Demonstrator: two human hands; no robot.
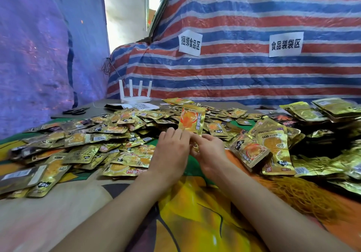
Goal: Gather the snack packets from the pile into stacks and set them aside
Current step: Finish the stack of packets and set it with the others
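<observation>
A wide pile of gold snack packets (109,134) covers the left and middle of the table. One gold and orange packet (192,119) stands upright above the pile, held at its lower edge. My left hand (172,150) and my right hand (210,149) meet at the table's middle and both pinch the bottom of this packet. Whether more packets sit behind it in the grip is hidden by my fingers. Stacked packets (273,148) lie just right of my right hand, and taller stacks (320,111) rest at the far right.
A white router (135,95) with several antennas stands at the back, with scissors (75,111) to its left and a printed sheet (140,106) nearby. A bundle of orange rubber bands (298,195) lies at the right front. A striped tarp (244,72) hangs behind the table.
</observation>
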